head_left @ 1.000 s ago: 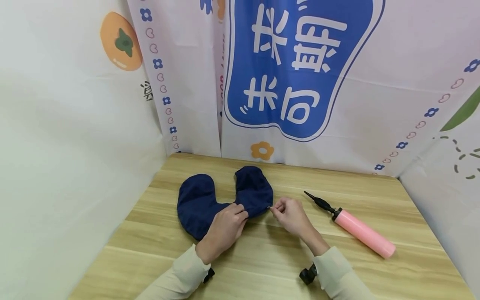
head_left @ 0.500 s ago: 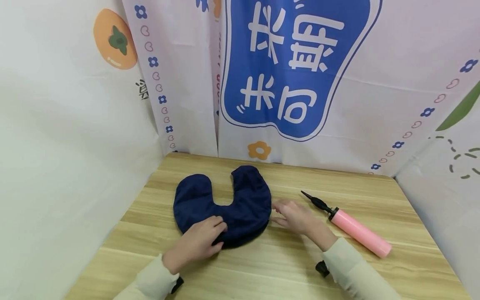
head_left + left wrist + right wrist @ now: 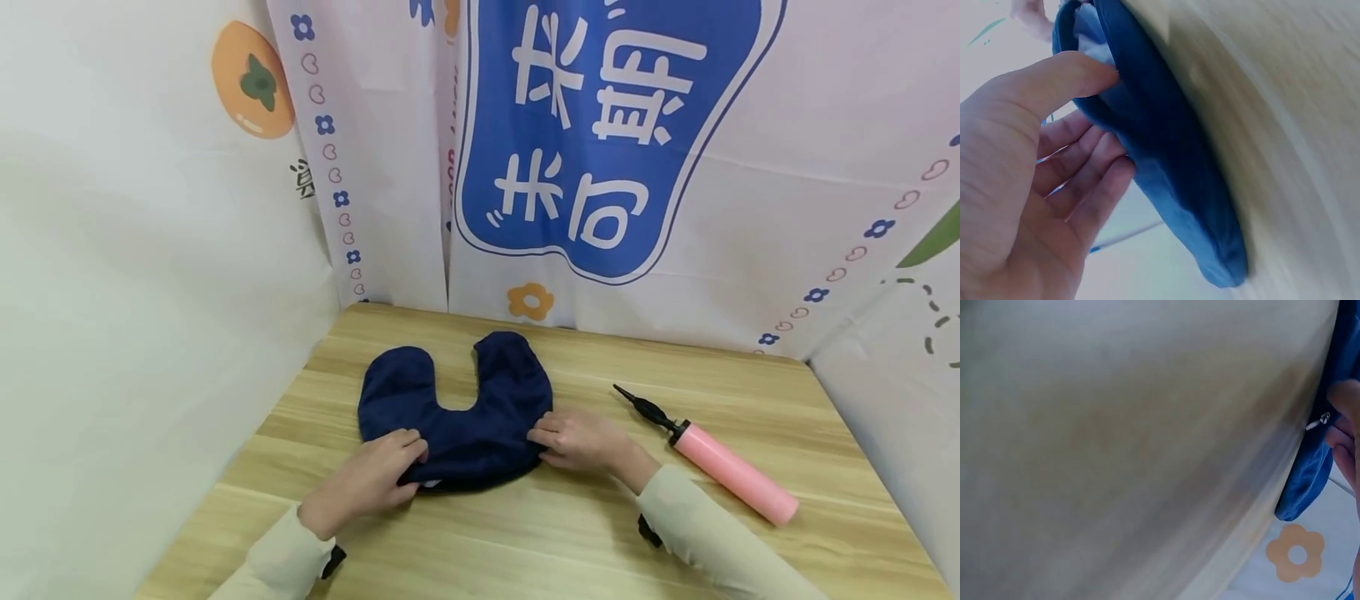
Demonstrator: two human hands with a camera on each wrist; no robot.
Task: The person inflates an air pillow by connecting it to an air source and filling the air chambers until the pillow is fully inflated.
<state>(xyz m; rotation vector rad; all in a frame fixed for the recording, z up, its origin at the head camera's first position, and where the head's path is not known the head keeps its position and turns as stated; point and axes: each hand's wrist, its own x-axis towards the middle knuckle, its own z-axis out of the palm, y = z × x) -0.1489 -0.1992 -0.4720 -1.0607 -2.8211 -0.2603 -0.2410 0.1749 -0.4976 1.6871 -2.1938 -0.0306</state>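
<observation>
A navy U-shaped neck pillow (image 3: 480, 437) lies flat on the table, its two arms pointing toward the back wall. At its front left edge my left hand (image 3: 363, 483) pinches the fabric. The left wrist view shows that thumb (image 3: 1079, 69) inside an opening in the seam and the fingers outside, with pale material (image 3: 1090, 34) within. My right hand (image 3: 585, 442) grips the pillow's right front edge between thumb and fingers. Beside it, a small metal zipper pull (image 3: 1318, 421) hangs from the seam in the right wrist view.
To the right lies a hand pump (image 3: 731, 471) with a pink barrel and a black nozzle, pointing back left. The wood-grain table (image 3: 525, 542) ends at a printed cloth (image 3: 390, 167) behind. White walls (image 3: 150, 333) flank both sides.
My left hand has slid left and nearer along the front edge. My right hand left the zipper pull, opened, then took hold of the right front edge. The front seam now gapes, showing white.
</observation>
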